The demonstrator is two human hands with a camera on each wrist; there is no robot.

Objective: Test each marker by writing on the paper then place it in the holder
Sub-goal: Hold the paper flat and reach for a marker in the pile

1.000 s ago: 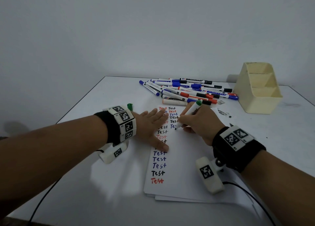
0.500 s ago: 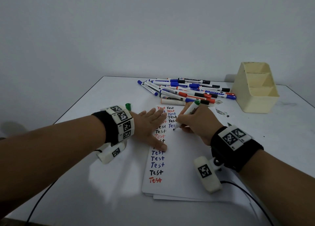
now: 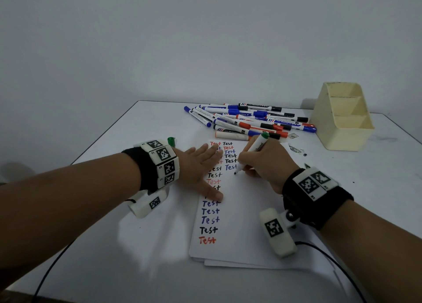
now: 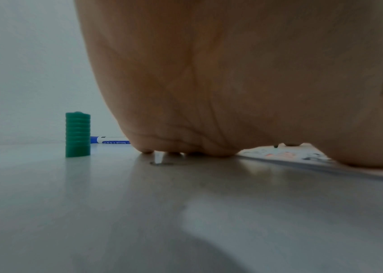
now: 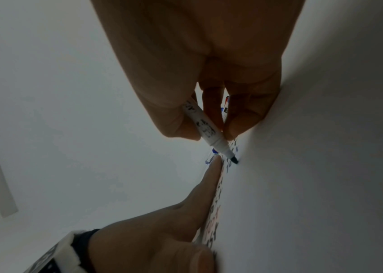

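My right hand (image 3: 255, 163) grips a white marker (image 3: 257, 146) with a green end, uncapped; its dark tip (image 5: 234, 160) touches the paper (image 3: 242, 211) below the second column of "Test" words. My left hand (image 3: 201, 165) lies flat with fingers spread on the paper's left part, over the first column. The green cap (image 4: 77, 134) stands upright on the table left of that hand (image 4: 232, 83). A cream three-compartment holder (image 3: 342, 117) stands at the back right, with nothing showing in it. Several capped markers (image 3: 249, 119) lie piled behind the paper.
The white table (image 3: 91, 268) ends at a front edge near me and a left edge by the wall. Black cables (image 3: 45, 277) run from both wrist cameras across the table. Small scraps (image 3: 294, 148) lie between the paper and the holder.
The marker tip has moved slightly down the paper to just under the last blue "Test". The left hand has stayed flat on the sheet.
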